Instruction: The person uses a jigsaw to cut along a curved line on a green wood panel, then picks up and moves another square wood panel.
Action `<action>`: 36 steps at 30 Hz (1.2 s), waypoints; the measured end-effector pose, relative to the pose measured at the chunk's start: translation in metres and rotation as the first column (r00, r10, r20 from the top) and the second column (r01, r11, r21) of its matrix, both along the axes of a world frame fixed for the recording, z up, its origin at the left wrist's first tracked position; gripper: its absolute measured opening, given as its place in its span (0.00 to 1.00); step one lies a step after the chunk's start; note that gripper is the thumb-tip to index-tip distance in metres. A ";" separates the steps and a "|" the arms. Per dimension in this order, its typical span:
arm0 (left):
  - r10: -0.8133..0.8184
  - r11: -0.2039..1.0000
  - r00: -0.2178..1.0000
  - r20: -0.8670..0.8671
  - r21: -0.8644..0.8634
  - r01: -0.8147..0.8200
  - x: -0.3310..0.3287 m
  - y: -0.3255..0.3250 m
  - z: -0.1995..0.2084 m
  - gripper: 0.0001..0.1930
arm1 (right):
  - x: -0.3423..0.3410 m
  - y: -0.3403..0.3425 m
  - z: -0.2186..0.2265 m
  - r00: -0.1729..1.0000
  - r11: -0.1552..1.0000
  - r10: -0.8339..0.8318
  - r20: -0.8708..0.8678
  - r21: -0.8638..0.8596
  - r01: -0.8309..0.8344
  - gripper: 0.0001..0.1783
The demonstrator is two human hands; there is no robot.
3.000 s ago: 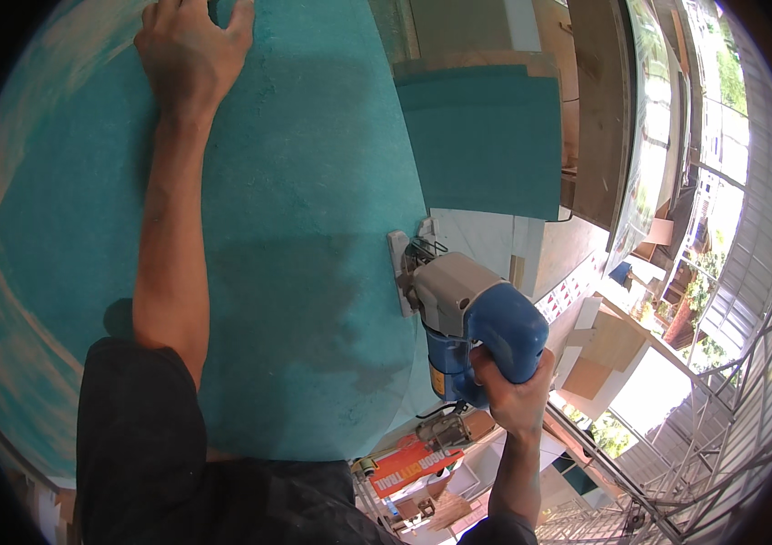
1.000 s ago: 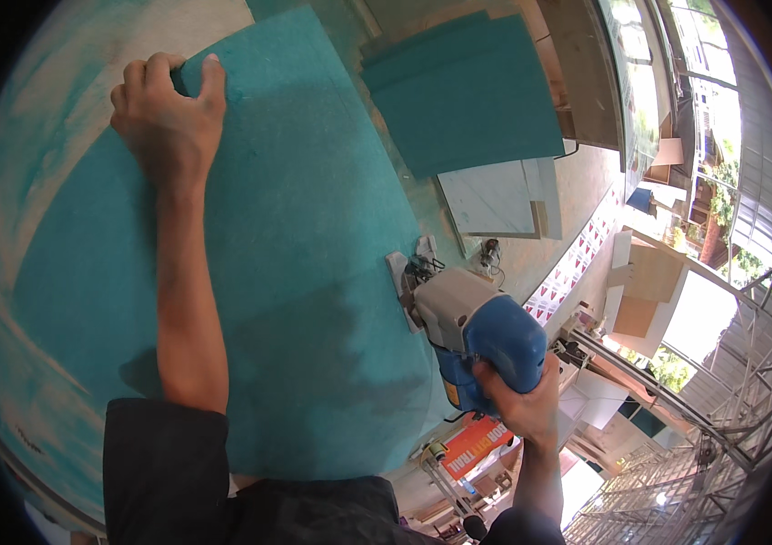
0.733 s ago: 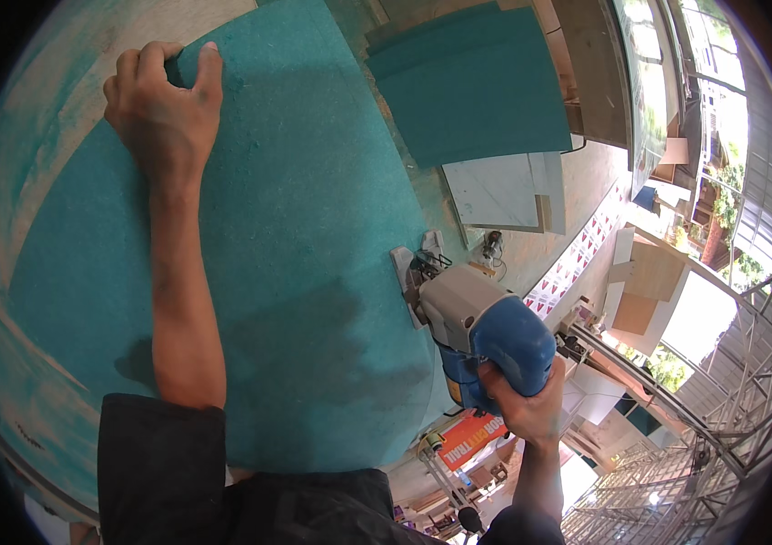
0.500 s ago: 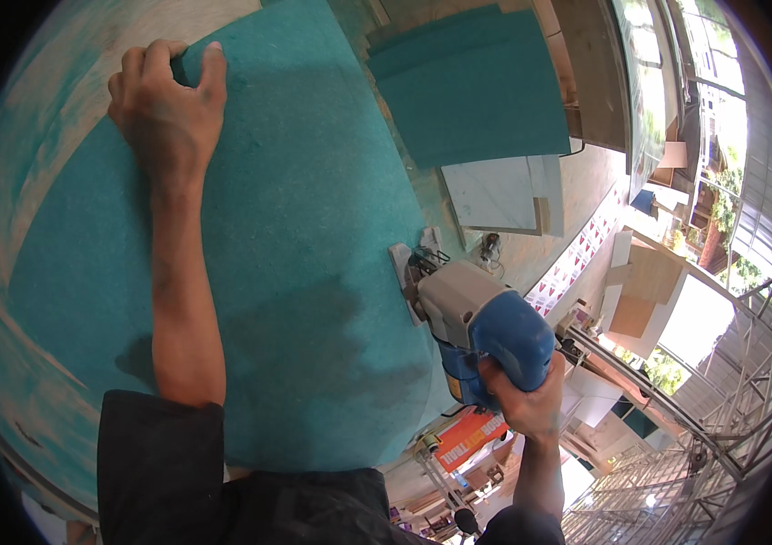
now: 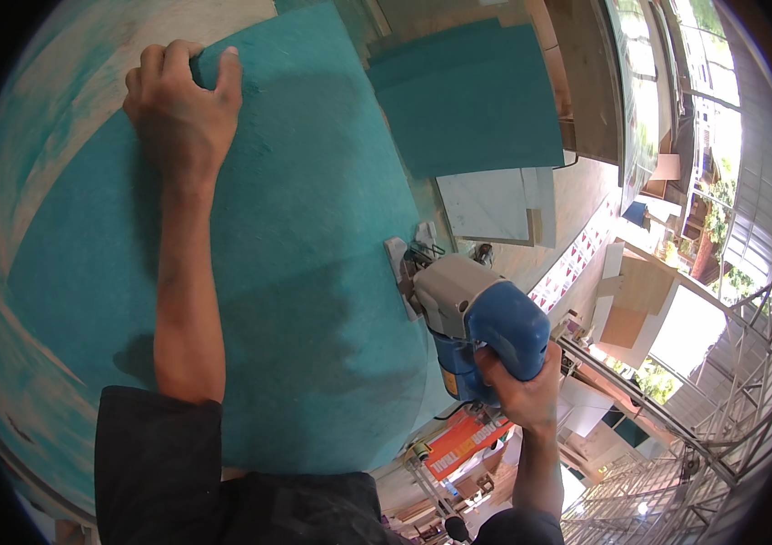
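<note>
A large green board (image 5: 286, 182) with a curved left side lies in front of me. My left hand (image 5: 188, 104) is closed over its far edge, thumb on top and fingers curled past the rim; the fingertips are partly hidden. At the board's right edge, my right hand (image 5: 524, 386) is wrapped around the handle of a blue and grey jigsaw (image 5: 486, 313). The jigsaw's metal base plate (image 5: 401, 277) lies against the board's edge, with its front pointing away to the upper left. Its blade cannot be made out.
Under the board is a pale surface smeared with green (image 5: 59, 127). Beyond the right edge lie more green sheets (image 5: 472, 100) and a whitish panel (image 5: 486, 204). An orange banner (image 5: 463, 445) hangs at the lower right, near metal trusses (image 5: 722, 445).
The view has shifted slightly. The jigsaw sits a little farther along the board's right edge, away from me. My left hand keeps its grip on the far edge.
</note>
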State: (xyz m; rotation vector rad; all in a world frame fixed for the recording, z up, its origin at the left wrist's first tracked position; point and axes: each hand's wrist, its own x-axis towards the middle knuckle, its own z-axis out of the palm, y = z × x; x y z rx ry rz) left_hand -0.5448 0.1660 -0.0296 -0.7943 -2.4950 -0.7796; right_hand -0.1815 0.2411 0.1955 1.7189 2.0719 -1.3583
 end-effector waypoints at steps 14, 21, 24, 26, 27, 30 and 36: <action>-0.014 0.999 0.999 -0.048 0.032 0.016 -0.003 -0.003 -0.004 0.15 | -0.016 0.004 0.003 1.000 1.000 0.007 0.008 -0.006 -0.007 0.07; -0.003 1.000 0.999 -0.045 0.010 0.003 -0.003 -0.005 -0.002 0.16 | -0.022 0.003 0.003 1.000 1.000 -0.015 0.012 0.003 0.015 0.08; 0.001 1.000 0.999 -0.037 0.001 -0.001 -0.003 -0.007 -0.001 0.17 | -0.023 0.006 0.002 1.000 1.000 0.002 0.014 -0.002 -0.002 0.08; 0.005 1.000 1.000 -0.028 0.007 -0.004 -0.002 -0.006 -0.001 0.17 | -0.024 0.007 0.001 1.000 1.000 -0.001 0.006 0.001 0.001 0.08; 0.008 1.000 1.000 -0.020 0.009 -0.008 -0.001 -0.003 0.000 0.17 | -0.025 0.006 0.002 1.000 1.000 -0.012 0.005 0.009 0.012 0.08; 0.005 1.000 0.999 -0.033 0.020 -0.005 -0.002 -0.004 -0.001 0.17 | -0.024 0.006 0.002 1.000 1.000 -0.015 0.002 0.013 0.015 0.09; 0.017 1.000 1.000 0.001 0.026 -0.017 -0.001 -0.006 0.002 0.16 | -0.029 0.007 0.000 1.000 1.000 0.007 -0.010 0.013 -0.007 0.09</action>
